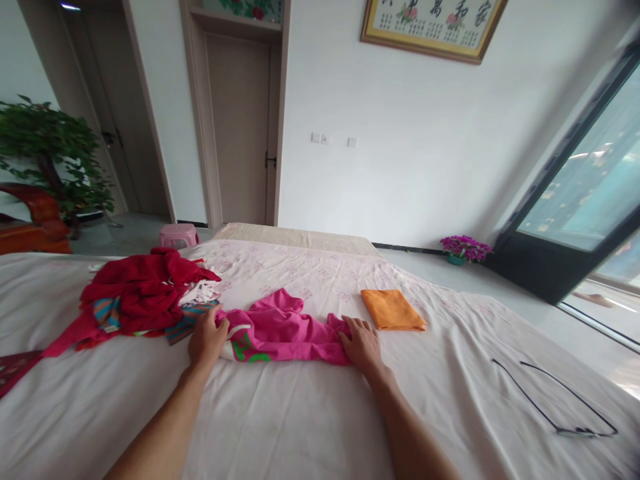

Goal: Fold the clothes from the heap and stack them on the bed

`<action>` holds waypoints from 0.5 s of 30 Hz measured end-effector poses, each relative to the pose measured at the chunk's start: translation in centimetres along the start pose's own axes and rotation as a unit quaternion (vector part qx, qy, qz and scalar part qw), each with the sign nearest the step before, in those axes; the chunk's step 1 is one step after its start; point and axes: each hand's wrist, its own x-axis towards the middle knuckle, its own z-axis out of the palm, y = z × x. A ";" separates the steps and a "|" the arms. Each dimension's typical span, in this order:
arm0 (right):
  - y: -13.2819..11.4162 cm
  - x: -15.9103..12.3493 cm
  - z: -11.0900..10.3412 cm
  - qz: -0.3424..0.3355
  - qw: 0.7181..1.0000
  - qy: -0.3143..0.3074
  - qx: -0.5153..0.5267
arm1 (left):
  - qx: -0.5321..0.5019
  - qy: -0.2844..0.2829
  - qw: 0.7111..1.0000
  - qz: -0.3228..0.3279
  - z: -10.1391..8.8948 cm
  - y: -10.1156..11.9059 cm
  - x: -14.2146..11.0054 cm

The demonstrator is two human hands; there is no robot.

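Note:
A bright pink garment (295, 333) with green lettering and a white patch near its left end lies bunched lengthwise on the white sheet (280, 413). My left hand (207, 333) is closed on its left end, thumb and fingers gripping the cloth. At the opposite end, my right hand (363, 341) has its fingers curled over the fabric. Just beyond the right hand rests an orange cloth (393, 309), folded into a flat, neat square. Left of the left hand is a heap of red clothes (140, 293), with a blue-and-brown striped piece (183, 327) poking out.
Black-framed glasses (583, 432) lie unfolded on the sheet at the right. A dark red strip of cloth (20, 370) trails off left. Past the bed's far edge are a pink stool (178, 235), purple flowers (466, 248) in a pot and a glass door (575, 193).

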 end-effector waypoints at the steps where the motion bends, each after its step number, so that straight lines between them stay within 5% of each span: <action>1: -0.2 -0.1 -0.1 -0.002 1.000 -0.001 -0.002 | 0.023 -0.029 0.999 0.011 -0.1 0.2 -0.1; 9: 0.0 0.5 -1.1 0.059 0.997 0.018 0.056 | 0.100 -0.119 0.984 0.084 -0.3 2.4 -1.1; 15: 2.1 1.1 -1.1 0.177 0.970 0.075 0.152 | -0.199 -0.203 0.959 0.014 -0.7 2.3 -0.3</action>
